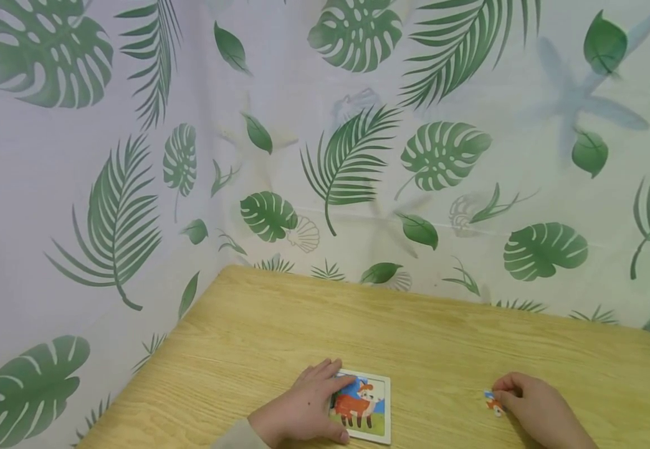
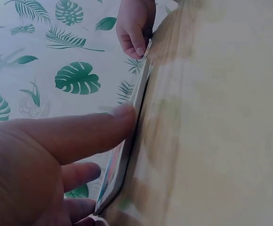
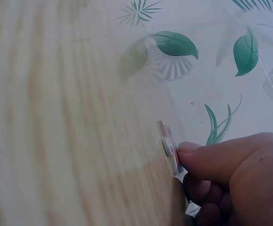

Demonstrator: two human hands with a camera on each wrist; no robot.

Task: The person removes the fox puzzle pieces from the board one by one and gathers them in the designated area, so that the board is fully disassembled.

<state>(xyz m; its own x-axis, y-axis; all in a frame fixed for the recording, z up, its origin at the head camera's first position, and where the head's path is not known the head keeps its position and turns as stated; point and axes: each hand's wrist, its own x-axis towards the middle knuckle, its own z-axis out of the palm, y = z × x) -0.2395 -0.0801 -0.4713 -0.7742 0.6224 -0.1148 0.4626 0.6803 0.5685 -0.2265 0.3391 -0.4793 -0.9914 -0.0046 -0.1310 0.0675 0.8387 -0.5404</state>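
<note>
A square jigsaw puzzle (image 1: pixel 361 408) in a white-edged tray lies on the table, showing a red fox against blue and green. My left hand (image 1: pixel 313 402) rests over its left side with fairly straight fingers, hiding that part of the picture. The left thumb (image 2: pixel 89 134) touches the tray's edge in the left wrist view. Off to the right, my right hand (image 1: pixel 535 402) pinches a small puzzle piece (image 1: pixel 493 404) between thumb and fingers. Blue, orange and white show on its face. In the right wrist view, the piece (image 3: pixel 170 148) is tilted up on edge at the thumb tip.
Both hands are over a light wood-grain table (image 1: pixel 414 330). A white covering with green leaf prints (image 1: pixel 353 156) rises behind the table's far edge and along its left side. Bare tabletop lies between the tray and the right hand.
</note>
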